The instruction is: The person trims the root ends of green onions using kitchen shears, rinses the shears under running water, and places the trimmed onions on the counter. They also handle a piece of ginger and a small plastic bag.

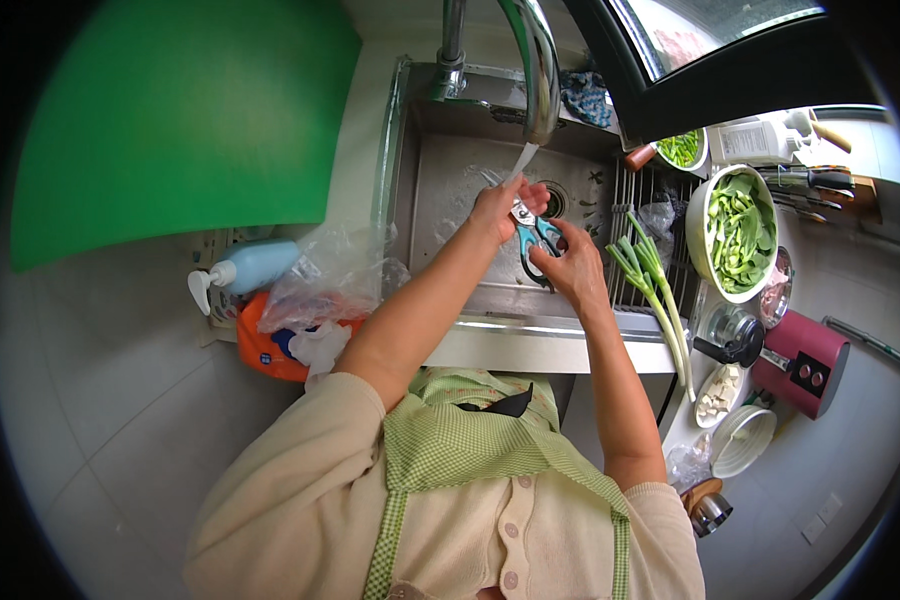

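Note:
Over the stainless-steel sink [457,247], my right hand [574,266] grips the teal-and-black handles of kitchen scissors [526,232]. My left hand [499,211] is around their blades, and the tips poke out past its thumb side. Water [525,159] runs from the chrome faucet [544,105] onto the blades and my left hand. Part of the blades is hidden by my left fingers. Beneath my hands, the sink drain [553,199] shows, with bits of green leaf beside it. Two scallions [656,289] lie to the right of my right hand, across the drying rack and the counter edge.
A metal drying rack [624,195] spans the sink's right side. Beyond it stand a bowl of leafy greens [742,232], a glass pot [727,326] and a dish of white chunks [720,396]. At left are a blue pump bottle [259,266] and plastic bags [337,277]. A window frame [720,82] juts in overhead.

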A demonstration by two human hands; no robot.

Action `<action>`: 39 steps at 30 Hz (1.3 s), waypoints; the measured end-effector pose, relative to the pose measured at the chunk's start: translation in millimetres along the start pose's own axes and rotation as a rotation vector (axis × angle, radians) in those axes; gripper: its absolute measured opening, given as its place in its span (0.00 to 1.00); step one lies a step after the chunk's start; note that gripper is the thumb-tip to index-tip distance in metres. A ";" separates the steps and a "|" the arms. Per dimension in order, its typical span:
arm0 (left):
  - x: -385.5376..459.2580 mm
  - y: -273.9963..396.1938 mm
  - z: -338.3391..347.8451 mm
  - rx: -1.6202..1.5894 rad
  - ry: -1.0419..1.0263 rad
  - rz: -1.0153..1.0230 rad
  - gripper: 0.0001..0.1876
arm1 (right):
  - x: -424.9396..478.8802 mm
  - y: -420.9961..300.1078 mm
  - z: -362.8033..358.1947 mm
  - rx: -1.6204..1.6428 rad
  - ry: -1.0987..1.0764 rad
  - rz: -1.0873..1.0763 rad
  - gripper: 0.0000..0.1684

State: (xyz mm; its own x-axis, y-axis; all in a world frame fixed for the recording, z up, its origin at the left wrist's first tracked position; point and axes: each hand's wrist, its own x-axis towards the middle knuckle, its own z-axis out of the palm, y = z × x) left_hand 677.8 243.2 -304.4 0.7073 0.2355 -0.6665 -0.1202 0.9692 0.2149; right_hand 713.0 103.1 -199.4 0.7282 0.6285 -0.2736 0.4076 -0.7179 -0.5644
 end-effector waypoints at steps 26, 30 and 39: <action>-3.4 15.4 -2.6 -0.007 0.046 0.038 0.25 | -4.4 -13.9 5.6 -0.094 -0.108 0.080 0.38; -8.7 8.9 1.6 0.121 -0.028 0.038 0.21 | 9.0 -13.3 3.7 0.129 -0.187 0.178 0.37; 1.9 12.2 -14.0 -0.046 -0.018 -0.077 0.23 | 35.9 -22.8 22.6 0.030 0.186 -0.358 0.21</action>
State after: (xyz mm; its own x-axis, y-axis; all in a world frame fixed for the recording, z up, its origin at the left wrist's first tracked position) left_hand 668.0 256.5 -313.1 0.7279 0.1588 -0.6671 -0.0960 0.9868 0.1302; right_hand 717.3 148.8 -214.0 0.6314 0.7704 0.0883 0.6392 -0.4525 -0.6219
